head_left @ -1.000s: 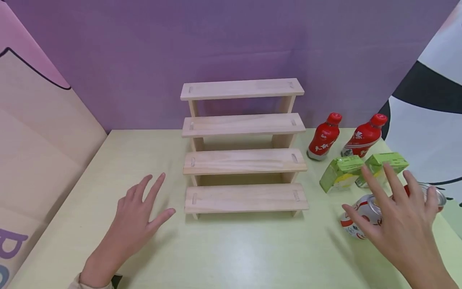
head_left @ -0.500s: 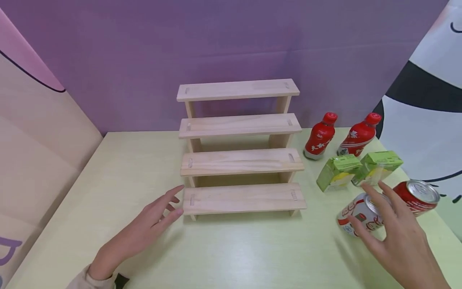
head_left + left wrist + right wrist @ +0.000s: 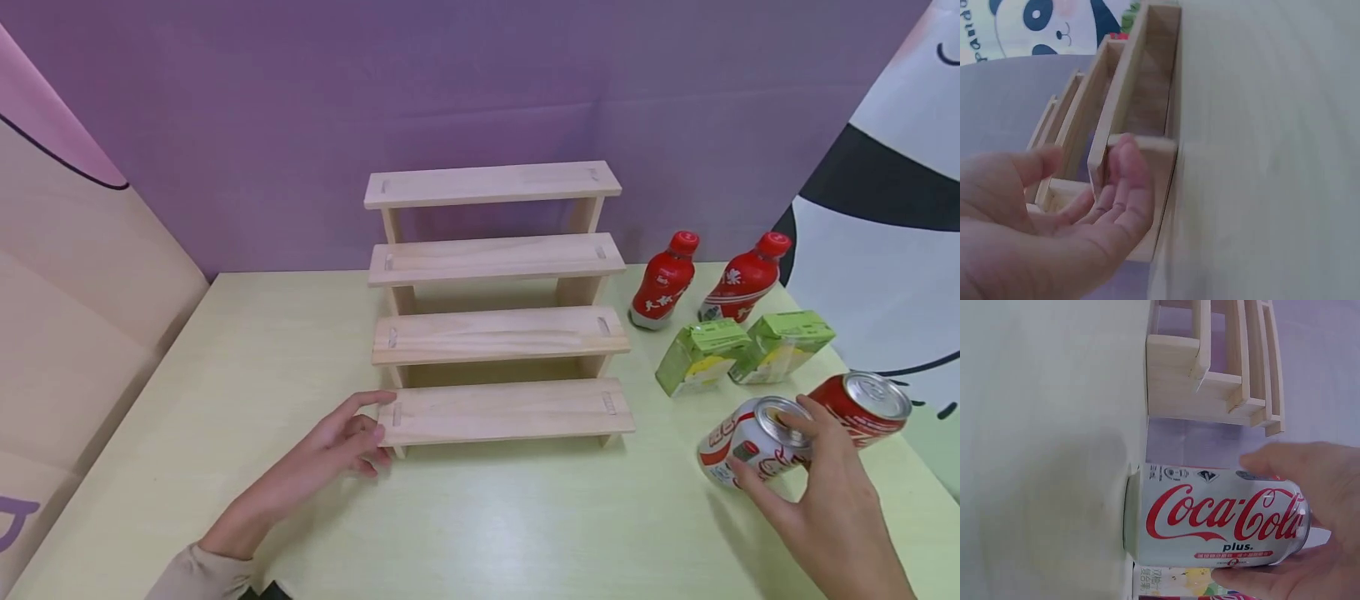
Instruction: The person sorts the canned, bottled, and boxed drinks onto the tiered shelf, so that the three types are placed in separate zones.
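At the left end of a stepped wooden display rack (image 3: 502, 333), my left hand (image 3: 326, 454) grips the lowest board, its fingers bent around the board's end in the left wrist view. To the right, my right hand (image 3: 832, 496) holds a white Coca-Cola Plus can (image 3: 738, 446) near its top. In the right wrist view the thumb (image 3: 1266, 459) lies along one side of the can and fingers along the other. The can stands upright on the table. A red soda can (image 3: 855, 408) stands just behind the right hand, partly covered by it.
Two green juice cartons (image 3: 701, 358) stand behind the cans, and two red bottles (image 3: 663, 279) are farther back. A purple backdrop (image 3: 480, 83) rises behind the rack. Printed panels border the pale table (image 3: 480, 517) on both sides.
My left hand has moved right onto the end of the lowest board, its fingers bending. My right hand has come down and closed its fingers on the white can. The view has shifted slightly.
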The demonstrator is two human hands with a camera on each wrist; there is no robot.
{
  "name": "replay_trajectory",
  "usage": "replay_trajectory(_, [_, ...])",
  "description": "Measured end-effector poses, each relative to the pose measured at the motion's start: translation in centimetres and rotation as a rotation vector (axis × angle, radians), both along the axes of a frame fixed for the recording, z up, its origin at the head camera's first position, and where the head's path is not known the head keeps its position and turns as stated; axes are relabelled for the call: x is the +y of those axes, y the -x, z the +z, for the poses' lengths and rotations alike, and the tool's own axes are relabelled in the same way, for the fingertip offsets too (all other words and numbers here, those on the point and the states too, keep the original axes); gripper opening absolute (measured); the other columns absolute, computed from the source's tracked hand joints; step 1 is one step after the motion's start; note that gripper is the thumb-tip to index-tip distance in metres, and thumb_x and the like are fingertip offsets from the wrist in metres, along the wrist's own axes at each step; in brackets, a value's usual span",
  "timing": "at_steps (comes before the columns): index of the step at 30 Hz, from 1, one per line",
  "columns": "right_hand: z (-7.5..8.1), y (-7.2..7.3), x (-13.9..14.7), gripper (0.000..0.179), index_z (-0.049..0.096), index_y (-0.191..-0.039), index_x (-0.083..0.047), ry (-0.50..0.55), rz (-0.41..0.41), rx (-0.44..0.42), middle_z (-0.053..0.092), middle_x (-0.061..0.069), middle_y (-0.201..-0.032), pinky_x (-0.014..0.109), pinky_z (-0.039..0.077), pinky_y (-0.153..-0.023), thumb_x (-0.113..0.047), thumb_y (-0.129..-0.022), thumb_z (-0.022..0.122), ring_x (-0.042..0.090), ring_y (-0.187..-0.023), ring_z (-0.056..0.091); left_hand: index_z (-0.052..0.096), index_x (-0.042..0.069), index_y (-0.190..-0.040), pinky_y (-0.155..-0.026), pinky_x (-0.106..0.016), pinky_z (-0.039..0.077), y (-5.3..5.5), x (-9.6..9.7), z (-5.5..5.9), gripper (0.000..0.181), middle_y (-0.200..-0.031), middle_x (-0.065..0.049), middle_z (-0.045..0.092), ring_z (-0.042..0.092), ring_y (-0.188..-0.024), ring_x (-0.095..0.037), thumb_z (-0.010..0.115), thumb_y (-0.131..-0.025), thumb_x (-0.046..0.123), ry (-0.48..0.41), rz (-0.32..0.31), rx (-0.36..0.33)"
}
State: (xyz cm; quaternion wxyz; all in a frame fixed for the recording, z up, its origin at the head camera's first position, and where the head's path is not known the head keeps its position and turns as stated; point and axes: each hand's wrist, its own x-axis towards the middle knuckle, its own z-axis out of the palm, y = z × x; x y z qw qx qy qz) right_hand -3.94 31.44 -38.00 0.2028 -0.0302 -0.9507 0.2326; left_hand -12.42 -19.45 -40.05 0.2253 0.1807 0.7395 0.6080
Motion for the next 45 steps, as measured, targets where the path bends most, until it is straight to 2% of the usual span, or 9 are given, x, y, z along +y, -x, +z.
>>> replay_trajectory(4, [-0.2, 0.1, -0.2, 0.081, 0.038, -0.139, 0.003, 0.015, 0.019, 0.105, 0.043, 0.027, -0.139, -0.006, 0.018, -0.084, 0.002, -0.072, 0.085, 0.043, -0.109, 0.047, 0.034, 0.018, -0.148, -0.081, -0.040, 0.057, 0.2, 0.4, -0.7, 0.045, -0.100, -0.027, 0.063, 0.065, -0.087, -0.031, 0.050, -0.106, 0.023, -0.074, 0.028, -0.050])
replay_trajectory(12, [-0.2, 0.3, -0.3, 0.079, 0.041, -0.135, 0.005, 0.028, -0.009, 0.125, 0.048, 0.025, -0.127, -0.008, 0.022, -0.078, 0.003, -0.071, 0.087, 0.037, -0.107, 0.049, 0.035, 0.017, -0.147, -0.074, -0.033, 0.057, 0.1, 1.0, -1.1, 0.047, -0.088, -0.017, 0.065, 0.063, -0.074, -0.020, 0.055, -0.104, 0.022, -0.136, 0.074, -0.089])
replay_trajectory(22, [-0.1, 0.7, 0.1, 0.077, 0.047, -0.131, 0.007, -0.018, 0.052, 0.226, 0.054, 0.026, -0.120, 0.003, 0.026, -0.076, 0.003, -0.066, 0.088, 0.020, -0.098, 0.045, 0.038, 0.019, -0.146, -0.075, -0.034, 0.057, 0.1, 1.2, -1.4, 0.047, -0.090, -0.022, 0.065, 0.064, -0.075, -0.022, 0.057, -0.103, 0.023, -0.140, 0.099, -0.093])
replay_trajectory(26, [0.1, 0.8, -0.1, 0.077, 0.046, -0.131, 0.006, -0.019, 0.038, 0.162, 0.054, 0.026, -0.120, -0.001, 0.027, -0.073, 0.001, -0.067, 0.089, 0.027, -0.099, 0.049, 0.039, 0.020, -0.146, -0.076, -0.035, 0.057, 0.1, 1.3, -1.5, 0.047, -0.090, -0.022, 0.066, 0.065, -0.076, -0.024, 0.058, -0.103, 0.023, -0.141, 0.107, -0.091])
replay_trajectory(28, [0.2, 0.7, -0.1, 0.078, 0.044, -0.132, 0.005, -0.020, 0.015, 0.087, 0.053, 0.027, -0.124, 0.000, 0.040, -0.073, -0.001, -0.069, 0.089, 0.034, -0.102, 0.051, 0.040, 0.020, -0.145, -0.076, -0.035, 0.057, 0.1, 1.3, -1.6, 0.046, -0.089, -0.019, 0.066, 0.065, -0.075, -0.023, 0.058, -0.103, 0.022, -0.145, 0.114, -0.093])
replay_trajectory(31, [0.1, 0.6, -0.2, 0.080, 0.040, -0.136, 0.003, -0.013, -0.032, -0.014, 0.049, 0.028, -0.130, 0.032, 0.056, -0.079, -0.007, -0.073, 0.089, 0.044, -0.107, 0.051, 0.040, 0.019, -0.145, -0.075, -0.035, 0.058, 0.0, 1.3, -1.6, 0.046, -0.087, -0.017, 0.066, 0.064, -0.074, -0.023, 0.058, -0.103, 0.021, -0.149, 0.118, -0.093])
replay_trajectory(35, [-0.1, 0.5, -0.4, 0.082, 0.036, -0.139, 0.004, -0.001, -0.078, -0.078, 0.045, 0.030, -0.136, 0.062, 0.044, -0.075, -0.010, -0.077, 0.087, 0.049, -0.111, 0.049, 0.041, 0.018, -0.145, -0.074, -0.036, 0.058, -0.1, 1.3, -1.6, 0.046, -0.086, -0.017, 0.066, 0.064, -0.073, -0.022, 0.058, -0.102, 0.020, -0.145, 0.120, -0.094])
replay_trajectory(42, [0.2, 0.8, -0.6, 0.081, 0.037, -0.141, 0.003, -0.015, -0.069, -0.089, 0.045, 0.030, -0.138, 0.054, 0.049, -0.074, -0.014, -0.079, 0.086, 0.049, -0.113, 0.050, 0.041, 0.020, -0.144, -0.075, -0.036, 0.058, 0.0, 1.2, -1.5, 0.045, -0.087, -0.018, 0.066, 0.064, -0.073, -0.023, 0.058, -0.102, 0.021, -0.142, 0.124, -0.092])
replay_trajectory(45, [0.6, 0.8, -0.6, 0.082, 0.039, -0.141, 0.002, -0.018, -0.065, -0.050, 0.049, 0.029, -0.134, 0.029, 0.052, -0.080, -0.014, -0.076, 0.088, 0.048, -0.108, 0.052, 0.040, 0.020, -0.145, -0.076, -0.037, 0.058, 0.0, 0.9, -1.3, 0.046, -0.088, -0.019, 0.066, 0.064, -0.075, -0.024, 0.058, -0.103, 0.022, -0.132, 0.115, -0.090])
